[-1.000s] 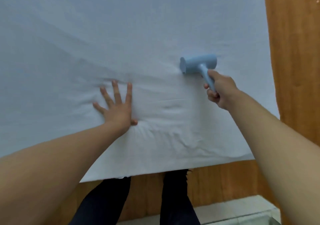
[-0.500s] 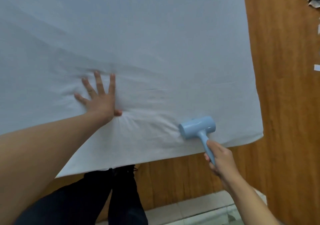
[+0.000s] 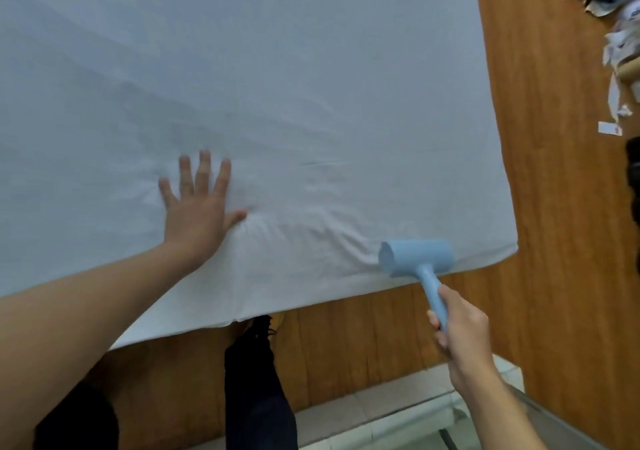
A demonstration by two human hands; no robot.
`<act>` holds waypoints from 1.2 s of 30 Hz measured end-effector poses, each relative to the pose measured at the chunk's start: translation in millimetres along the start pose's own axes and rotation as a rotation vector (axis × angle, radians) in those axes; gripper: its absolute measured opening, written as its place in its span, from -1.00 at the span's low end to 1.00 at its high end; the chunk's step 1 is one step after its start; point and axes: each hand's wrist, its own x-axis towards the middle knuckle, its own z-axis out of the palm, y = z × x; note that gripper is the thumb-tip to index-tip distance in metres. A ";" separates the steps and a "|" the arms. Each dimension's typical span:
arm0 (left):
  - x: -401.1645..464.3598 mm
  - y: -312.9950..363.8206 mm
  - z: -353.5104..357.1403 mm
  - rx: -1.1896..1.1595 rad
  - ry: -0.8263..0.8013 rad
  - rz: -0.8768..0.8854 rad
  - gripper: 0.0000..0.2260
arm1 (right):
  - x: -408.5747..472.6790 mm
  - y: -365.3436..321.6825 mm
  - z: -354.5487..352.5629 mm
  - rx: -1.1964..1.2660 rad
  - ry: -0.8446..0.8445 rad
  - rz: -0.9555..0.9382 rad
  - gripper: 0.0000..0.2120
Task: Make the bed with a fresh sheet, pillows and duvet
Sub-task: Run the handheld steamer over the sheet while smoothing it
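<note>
1. We see the left hand [image 3: 199,212] lying flat on the white sheet [image 3: 277,85], its fingers [image 3: 204,172] straight and spread, thumb out to the side, palm pressing the cloth down.
2. Creases fan out from under that palm toward the near edge of the sheet.
3. The right hand [image 3: 462,331] has its fingers curled round the handle of a pale blue roller [image 3: 417,259], gripping it near the handle's end.
4. The roller's drum lies on the sheet close to the near edge, not far from the near right corner.
5. Against the frame from half a second ago, we find the drum in much the same place near that edge; a second ago it sat much further in on the sheet, level with the left hand.
6. The left hand holds the same flat, spread pose as in both earlier frames.
7. The sheet covers the bed and hangs slightly over a brown wooden frame [image 3: 554,207].
8. Below the edge we see dark trouser legs [image 3: 256,397] and a pale tiled floor [image 3: 381,411].
9. Scattered clutter [image 3: 616,16] lies at the far right.
</note>
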 end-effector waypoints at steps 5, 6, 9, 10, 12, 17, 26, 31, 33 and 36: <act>-42.5 -46.8 1.8 0.095 0.028 0.149 -0.02 | -14.0 -66.4 76.0 0.164 -0.208 -0.159 -0.58; -47.7 -60.2 -5.8 0.079 -0.007 0.071 0.06 | -12.9 -87.1 99.9 0.174 -0.261 -0.183 -0.56; -49.8 -102.9 -19.7 0.024 -0.108 -0.124 0.23 | -11.7 -157.7 175.7 0.192 -0.371 -0.270 -0.64; -46.5 -114.0 -21.5 0.016 -0.145 -0.137 0.25 | -11.6 -179.7 199.4 0.171 -0.387 -0.304 -0.70; -42.6 -124.0 -21.7 -0.006 -0.189 -0.131 0.26 | -10.9 -215.2 239.6 0.085 -0.394 -0.359 -0.78; -39.4 -117.8 -10.8 -0.012 -0.174 -0.138 0.28 | 3.4 -223.4 270.4 -0.076 -0.355 -0.313 -0.77; -37.6 -112.9 -15.6 0.004 -0.230 -0.148 0.31 | -8.3 -53.3 170.5 -0.079 -0.328 -0.248 -0.77; -34.4 -111.0 -13.9 0.014 -0.245 -0.164 0.34 | -46.7 27.8 114.4 -0.097 -0.304 -0.140 -0.83; -33.9 -111.1 -13.0 0.015 -0.246 -0.160 0.34 | -57.5 52.7 98.6 -0.114 -0.280 -0.083 -0.82; -33.6 -111.2 -10.5 0.024 -0.228 -0.158 0.35 | -64.6 76.9 83.4 -0.118 -0.203 -0.004 -0.83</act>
